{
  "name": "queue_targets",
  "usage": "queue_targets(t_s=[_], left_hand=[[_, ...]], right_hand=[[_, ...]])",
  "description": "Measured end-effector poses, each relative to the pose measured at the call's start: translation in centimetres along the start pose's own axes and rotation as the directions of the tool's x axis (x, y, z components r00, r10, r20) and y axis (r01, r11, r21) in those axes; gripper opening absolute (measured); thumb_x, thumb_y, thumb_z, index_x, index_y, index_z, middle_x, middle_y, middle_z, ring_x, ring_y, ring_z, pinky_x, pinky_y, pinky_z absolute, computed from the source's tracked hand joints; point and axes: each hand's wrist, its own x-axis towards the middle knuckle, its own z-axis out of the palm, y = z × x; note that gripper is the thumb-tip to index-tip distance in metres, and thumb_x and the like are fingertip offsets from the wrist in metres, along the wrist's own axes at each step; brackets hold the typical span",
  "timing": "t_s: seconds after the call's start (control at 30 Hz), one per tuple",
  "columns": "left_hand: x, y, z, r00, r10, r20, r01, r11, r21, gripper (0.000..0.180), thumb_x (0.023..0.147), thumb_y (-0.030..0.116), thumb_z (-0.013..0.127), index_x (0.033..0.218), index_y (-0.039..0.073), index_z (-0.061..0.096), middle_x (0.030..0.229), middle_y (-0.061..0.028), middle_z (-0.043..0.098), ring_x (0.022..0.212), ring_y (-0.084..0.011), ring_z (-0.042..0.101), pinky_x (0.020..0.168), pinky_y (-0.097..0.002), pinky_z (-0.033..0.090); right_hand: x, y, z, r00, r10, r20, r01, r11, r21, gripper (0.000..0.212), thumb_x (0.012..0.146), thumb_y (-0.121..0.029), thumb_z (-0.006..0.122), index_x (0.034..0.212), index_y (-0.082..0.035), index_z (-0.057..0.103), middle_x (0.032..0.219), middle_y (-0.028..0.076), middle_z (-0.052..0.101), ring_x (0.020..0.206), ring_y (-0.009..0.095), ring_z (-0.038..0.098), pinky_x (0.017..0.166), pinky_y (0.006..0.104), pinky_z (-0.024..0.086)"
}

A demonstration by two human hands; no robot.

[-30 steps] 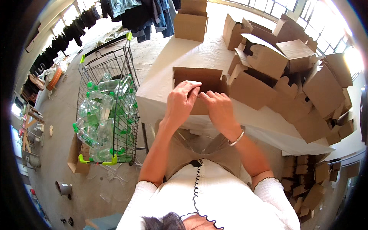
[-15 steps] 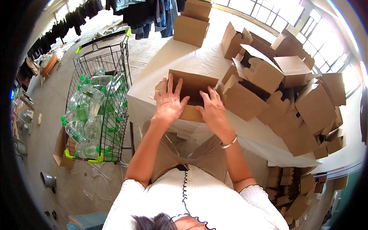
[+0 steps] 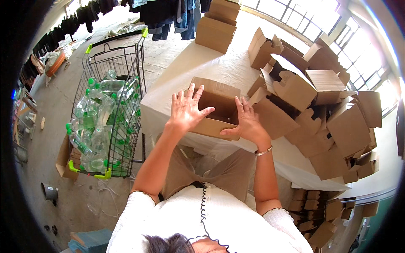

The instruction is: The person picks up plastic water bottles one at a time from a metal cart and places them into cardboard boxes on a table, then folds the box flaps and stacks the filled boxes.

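An open-topped brown cardboard box (image 3: 213, 127) sits at the near edge of the table, in front of me. Over its left end my left hand (image 3: 187, 109) lies with fingers spread, the thumb reaching across the opening. At the opposite end my right hand (image 3: 252, 125) has its fingers apart, with the thumb along the near wall by the corner. Both hands are at the box's edges, and neither grips it. Whether the palms press on the walls is hidden. The inside looks dark, and its bottom is only partly visible.
The table has a whitish cover (image 3: 168, 90). Several open cardboard boxes (image 3: 295, 90) are heaped on its right side, and another box (image 3: 216, 33) stands at its far end. A shopping cart (image 3: 110, 168) of green-capped plastic bottles (image 3: 99, 105) is on the left. Dark clothes (image 3: 158, 14) hang beyond.
My hands have spread apart: the right one has moved outward to the right, off the box's opening. More of the box's inside shows. The whole view has shifted slightly.
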Motion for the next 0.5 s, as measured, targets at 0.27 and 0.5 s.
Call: queue_targets(t_s=[0.27,0.5], left_hand=[[1.7,-0.2,1.3,0.991,-0.010,-0.136,-0.007,0.993,-0.120,0.074,0.097,0.063,0.054,0.146,0.008,0.050,0.145,-0.0141,0.053,0.133,-0.0395,0.048,0.116,-0.0521,0.033],[1.3,-0.6,2.0,0.982,-0.088,-0.169,0.002,0.892,-0.452,0.059,0.096,0.050,0.063,0.129,0.002,0.059,0.134,-0.0140,0.059,0.124,-0.0352,0.054,0.105,-0.0455,0.045]], right_hand=[[1.5,-0.3,-2.0,0.993,0.023,0.114,-0.027,0.999,0.036,0.139,0.053,-0.066,0.091,0.159,-0.004,0.027,0.152,0.027,0.041,0.143,0.043,0.041,0.117,0.0522,0.036],[1.2,-0.6,-0.6,1.000,-0.023,-0.003,0.023,0.958,0.286,0.125,0.055,-0.041,0.096,0.156,-0.006,0.031,0.138,0.026,0.051,0.132,0.042,0.050,0.110,0.0461,0.046]])
